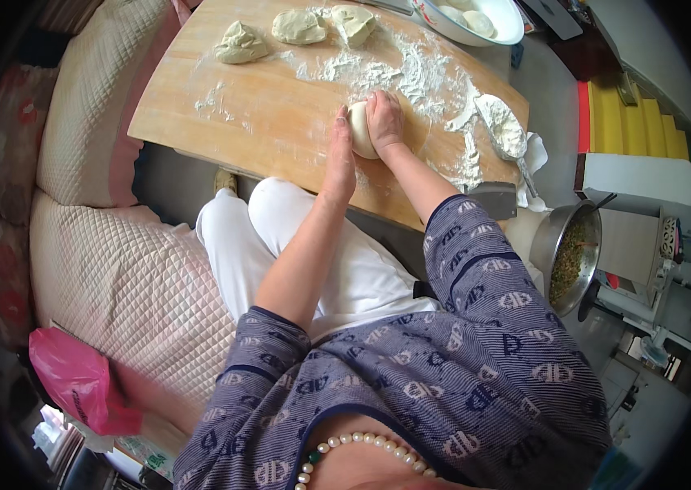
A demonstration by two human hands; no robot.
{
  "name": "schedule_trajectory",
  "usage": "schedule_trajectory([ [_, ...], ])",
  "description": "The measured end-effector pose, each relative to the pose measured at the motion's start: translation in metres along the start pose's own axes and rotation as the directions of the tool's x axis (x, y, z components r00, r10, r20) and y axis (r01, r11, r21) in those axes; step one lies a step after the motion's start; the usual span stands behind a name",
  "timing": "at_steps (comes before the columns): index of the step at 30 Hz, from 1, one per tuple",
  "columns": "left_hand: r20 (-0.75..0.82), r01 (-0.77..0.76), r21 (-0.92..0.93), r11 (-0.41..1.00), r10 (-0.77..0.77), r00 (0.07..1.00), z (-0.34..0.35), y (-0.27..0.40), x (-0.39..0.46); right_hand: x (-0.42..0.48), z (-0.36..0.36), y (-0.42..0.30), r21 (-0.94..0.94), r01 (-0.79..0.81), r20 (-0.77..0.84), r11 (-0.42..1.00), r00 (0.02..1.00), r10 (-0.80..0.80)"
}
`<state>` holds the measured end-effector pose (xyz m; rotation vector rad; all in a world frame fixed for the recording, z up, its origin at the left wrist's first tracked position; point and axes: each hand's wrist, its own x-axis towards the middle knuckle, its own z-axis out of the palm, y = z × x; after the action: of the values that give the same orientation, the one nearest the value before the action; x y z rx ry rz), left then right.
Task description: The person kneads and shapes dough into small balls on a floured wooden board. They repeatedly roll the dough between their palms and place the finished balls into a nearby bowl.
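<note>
A smooth pale ball of dough [360,130] rests on the floured wooden board [247,138], held between both my hands. Flat against its left side, with fingers pointing away from me, is my left hand [340,156]. Curled fingers of my right hand [385,119] press its right side and hide part of it. Loose white flour [422,76] is spread beyond and to the right of my hands. Along the board's far left part sit three pieces of greenish dough: a rough lump [240,44], a middle piece [299,27] and another [353,26].
A metal scoop of flour [501,128] lies at the board's right edge, near a dark flat blade [492,199]. An enamel basin [507,27] holds dough balls at the back right. A steel bowl of chopped filling [575,257] stands right. A quilted sofa [112,263] is left.
</note>
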<state>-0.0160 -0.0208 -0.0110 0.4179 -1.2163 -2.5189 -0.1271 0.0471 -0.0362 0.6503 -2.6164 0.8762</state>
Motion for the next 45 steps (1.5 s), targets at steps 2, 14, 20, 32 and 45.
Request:
schedule_trajectory([
  [2,0.002,0.016,-0.003,1.0,-0.016,1.0,0.004,0.003,0.009,0.014,0.005,0.014,-0.047,0.039,0.014,0.998,0.999,-0.039],
  [14,0.047,0.042,0.033,0.999,-0.044,0.998,0.003,0.005,-0.011,-0.033,-0.009,-0.028,0.282,-0.062,-0.096,0.957,0.991,0.093],
  [20,0.0,0.049,-0.034,0.998,-0.049,0.999,0.004,0.002,0.008,0.012,0.005,0.012,0.034,0.017,0.004,0.999,1.0,-0.017],
  [32,0.007,0.031,0.022,0.999,-0.031,0.999,-0.005,-0.003,-0.001,-0.034,-0.011,-0.033,0.228,-0.033,-0.113,0.973,0.992,0.06],
  [45,0.011,-0.003,-0.063,0.998,0.003,1.0,-0.001,-0.003,0.019,0.037,0.009,0.017,0.161,-0.093,0.066,0.983,0.994,0.084],
])
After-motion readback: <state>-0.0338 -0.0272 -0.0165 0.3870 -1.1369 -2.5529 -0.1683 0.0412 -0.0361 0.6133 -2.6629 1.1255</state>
